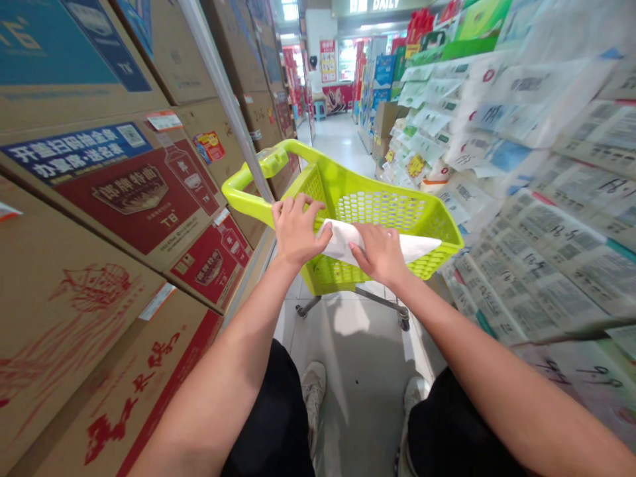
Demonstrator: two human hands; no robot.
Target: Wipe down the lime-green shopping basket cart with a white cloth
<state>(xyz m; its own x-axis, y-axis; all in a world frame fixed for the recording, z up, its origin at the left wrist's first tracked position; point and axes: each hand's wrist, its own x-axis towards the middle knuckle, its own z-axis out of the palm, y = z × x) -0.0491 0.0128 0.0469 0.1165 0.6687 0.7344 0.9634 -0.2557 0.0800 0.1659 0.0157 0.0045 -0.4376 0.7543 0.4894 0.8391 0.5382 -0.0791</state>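
Observation:
A lime-green plastic shopping cart (397,212) stands in a narrow shop aisle right in front of me. My left hand (297,228) rests on its near rim, fingers curled over the edge and touching the end of a white folded sheet (415,246). That sheet lies across the rim. My right hand (380,252) presses down on the sheet's middle with bent fingers. Both forearms reach forward from the bottom of the view.
Stacked cardboard cartons (129,199) with red and blue print wall the left side. White packaged goods (546,199) fill the tilted shelves on the right. The tiled aisle floor (342,139) runs ahead to a far display. My shoes (313,387) show below.

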